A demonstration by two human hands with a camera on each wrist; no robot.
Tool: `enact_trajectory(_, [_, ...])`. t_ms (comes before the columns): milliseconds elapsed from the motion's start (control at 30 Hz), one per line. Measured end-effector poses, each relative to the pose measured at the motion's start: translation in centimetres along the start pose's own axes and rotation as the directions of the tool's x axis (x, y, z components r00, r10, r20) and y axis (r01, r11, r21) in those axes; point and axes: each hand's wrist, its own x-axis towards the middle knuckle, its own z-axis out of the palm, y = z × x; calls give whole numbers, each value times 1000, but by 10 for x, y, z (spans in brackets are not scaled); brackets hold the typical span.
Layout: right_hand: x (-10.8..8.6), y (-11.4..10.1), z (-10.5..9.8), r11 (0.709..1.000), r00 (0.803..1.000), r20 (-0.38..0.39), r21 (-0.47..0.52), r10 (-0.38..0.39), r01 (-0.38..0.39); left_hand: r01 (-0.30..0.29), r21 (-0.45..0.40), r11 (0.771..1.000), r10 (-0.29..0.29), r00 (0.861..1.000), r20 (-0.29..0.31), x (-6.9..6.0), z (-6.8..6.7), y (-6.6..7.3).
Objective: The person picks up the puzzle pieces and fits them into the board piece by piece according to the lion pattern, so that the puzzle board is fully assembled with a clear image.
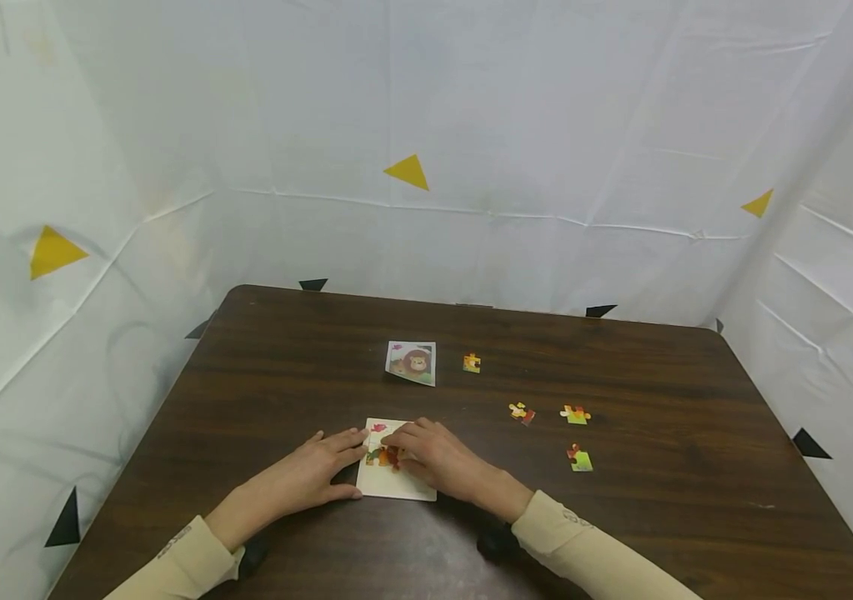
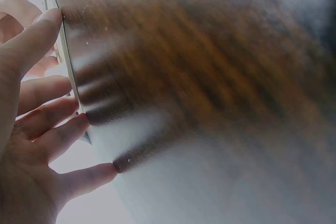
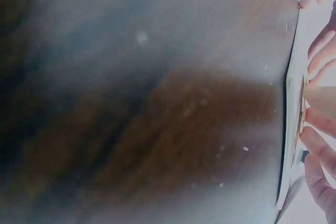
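Note:
A cream puzzle board (image 1: 396,486) lies near the table's front, with joined colourful pieces (image 1: 379,457) in its left and middle part. My left hand (image 1: 312,469) rests at the board's left edge, its fingers spread; in the left wrist view the fingertips of that hand (image 2: 44,145) touch the edge and the table beside it. My right hand (image 1: 443,460) reaches over the board's right side, with slightly bent fingertips on the pieces. The right wrist view shows this hand (image 3: 321,142) touching a thin raised layer on the board (image 3: 286,156). The palm and fingers cover part of the puzzle.
Behind the board lies a lion picture card (image 1: 413,363) with a lifted lower edge. One loose piece (image 1: 472,363) is to its right. More pieces lie on the right: a red and yellow one (image 1: 522,413), an orange one (image 1: 575,414) and a green one (image 1: 581,459).

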Motion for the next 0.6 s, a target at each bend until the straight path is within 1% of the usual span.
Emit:
enact_trajectory(100, [0, -1, 0, 1000, 1000, -5, 1, -2, 2, 0, 1, 1000, 0, 1000, -2, 0, 1, 0])
enact_trajectory(333, [0, -2, 1, 999, 999, -35, 10, -37, 37, 3, 6, 1000, -3, 1000, 3, 1, 0, 0])
enact_trajectory(600, [0, -4, -1, 1000, 999, -31, 6, -10, 10, -7, 6, 1000, 7, 1000, -6, 1, -1, -1])
